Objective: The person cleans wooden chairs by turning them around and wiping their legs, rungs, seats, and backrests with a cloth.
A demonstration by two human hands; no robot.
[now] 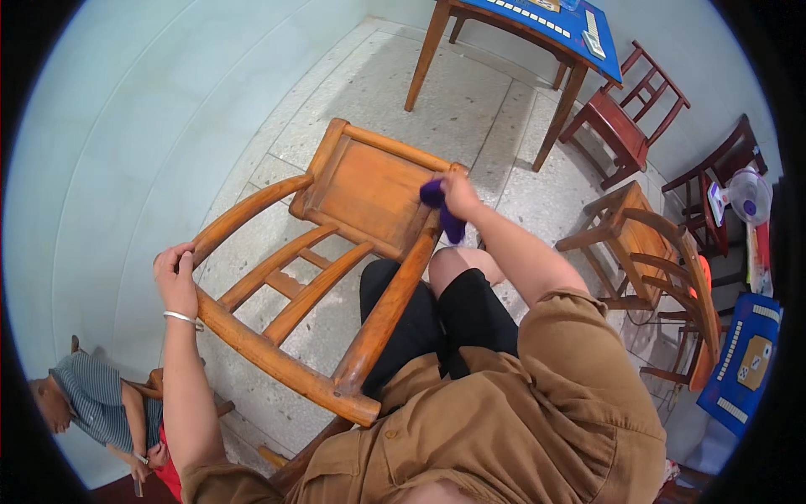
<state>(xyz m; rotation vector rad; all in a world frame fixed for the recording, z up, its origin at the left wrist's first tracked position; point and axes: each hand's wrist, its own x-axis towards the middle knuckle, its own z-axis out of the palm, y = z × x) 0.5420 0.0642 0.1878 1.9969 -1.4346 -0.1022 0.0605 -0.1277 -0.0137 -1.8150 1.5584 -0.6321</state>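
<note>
A wooden chair (382,189) stands in front of me, its back tilted toward my lap. My left hand (176,273) is closed around the left end of the chair's top rail, and a white bracelet circles that wrist. In my right hand (457,197) is a purple cloth (453,228), bunched and pressed at the right edge of the seat near the back post. Part of the cloth is hidden under my fingers.
A table with a blue top and rows of white tiles (529,17) stands far off. Dark red chair (621,118), another wooden chair (642,244) and a fan (749,193) are to the right. At lower left sits a person in a striped shirt (96,391). A pale wall (109,151) rises left.
</note>
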